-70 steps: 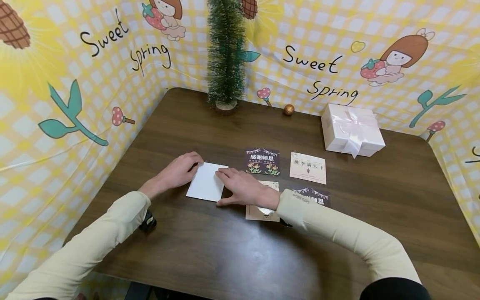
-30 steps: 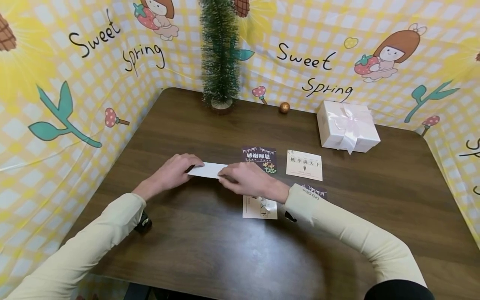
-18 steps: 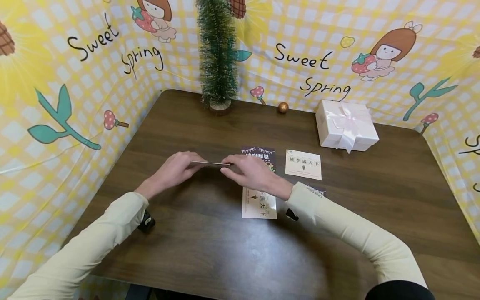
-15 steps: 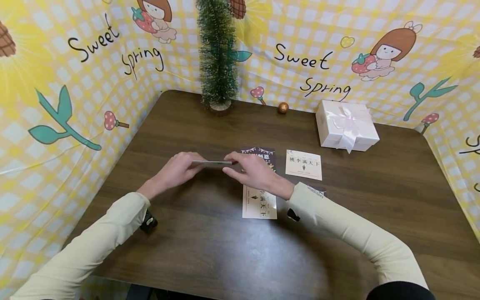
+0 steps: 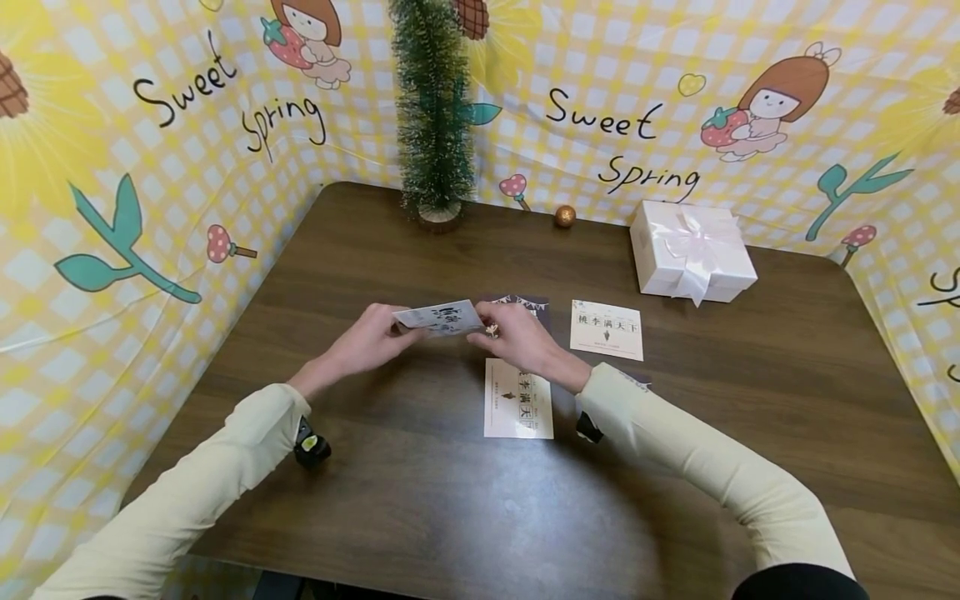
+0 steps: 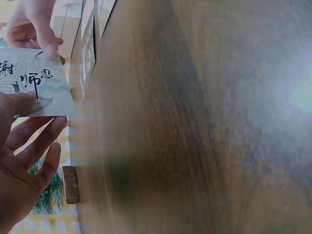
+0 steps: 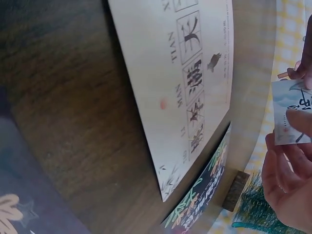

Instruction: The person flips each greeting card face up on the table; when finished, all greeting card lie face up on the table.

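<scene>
A pale blue-grey card (image 5: pixel 442 318) with black brush lettering is held in the air above the table, tilted so its printed face shows. My left hand (image 5: pixel 367 337) pinches its left end, thumb on the print and fingers beneath, as the left wrist view shows. At the other end my right hand (image 5: pixel 517 337) holds the card's corner between its fingertips. Below the right hand lies a cream card (image 5: pixel 517 408) printed with characters. Behind that hand is a dark card (image 5: pixel 536 308), partly covered. Another cream card (image 5: pixel 606 329) lies to the right.
A second dark card (image 5: pixel 642 383) is mostly hidden by the right sleeve. At the back of the brown table (image 5: pixel 420 508) stand a small green tree (image 5: pixel 433 117), a copper-coloured ball (image 5: pixel 565 217) and a white gift box (image 5: pixel 693 250) with a ribbon. Patterned cloth (image 5: pixel 585 50) hangs behind.
The card was white side up near the table. Both hands have raised it and turned it over, through edge-on, so the lettered face now shows. The hands have shifted slightly right.
</scene>
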`<state>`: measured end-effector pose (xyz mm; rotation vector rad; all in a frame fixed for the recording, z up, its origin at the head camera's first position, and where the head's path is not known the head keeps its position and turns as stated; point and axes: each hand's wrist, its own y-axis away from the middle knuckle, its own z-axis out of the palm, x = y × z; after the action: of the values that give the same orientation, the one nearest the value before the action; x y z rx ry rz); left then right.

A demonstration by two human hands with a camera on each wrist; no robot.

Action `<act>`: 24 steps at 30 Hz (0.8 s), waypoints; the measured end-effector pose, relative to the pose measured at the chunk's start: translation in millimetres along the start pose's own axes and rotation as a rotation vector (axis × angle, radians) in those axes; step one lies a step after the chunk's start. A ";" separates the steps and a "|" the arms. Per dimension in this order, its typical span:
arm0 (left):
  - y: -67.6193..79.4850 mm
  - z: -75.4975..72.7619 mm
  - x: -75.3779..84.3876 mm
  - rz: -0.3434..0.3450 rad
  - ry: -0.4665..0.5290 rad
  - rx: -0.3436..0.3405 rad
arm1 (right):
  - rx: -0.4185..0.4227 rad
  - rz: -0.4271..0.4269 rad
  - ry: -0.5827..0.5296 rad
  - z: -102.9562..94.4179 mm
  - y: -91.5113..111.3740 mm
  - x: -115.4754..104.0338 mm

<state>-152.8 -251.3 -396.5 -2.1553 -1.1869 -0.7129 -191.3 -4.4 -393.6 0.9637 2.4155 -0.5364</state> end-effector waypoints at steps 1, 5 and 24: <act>-0.4 0.9 0.3 -0.007 0.019 -0.009 | 0.002 -0.004 0.005 0.2 0.1 0.6; -1.0 3.9 1.2 -0.049 0.046 -0.019 | 0.007 0.009 0.019 0.3 0.5 2.3; -8.9 -10.9 9.4 0.049 0.013 0.175 | -0.057 -0.001 0.066 -3.6 2.3 6.4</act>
<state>-158.1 -249.7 -380.6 -2.0247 -1.1413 -0.5785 -194.8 2.4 -394.8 0.9699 2.4756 -0.4410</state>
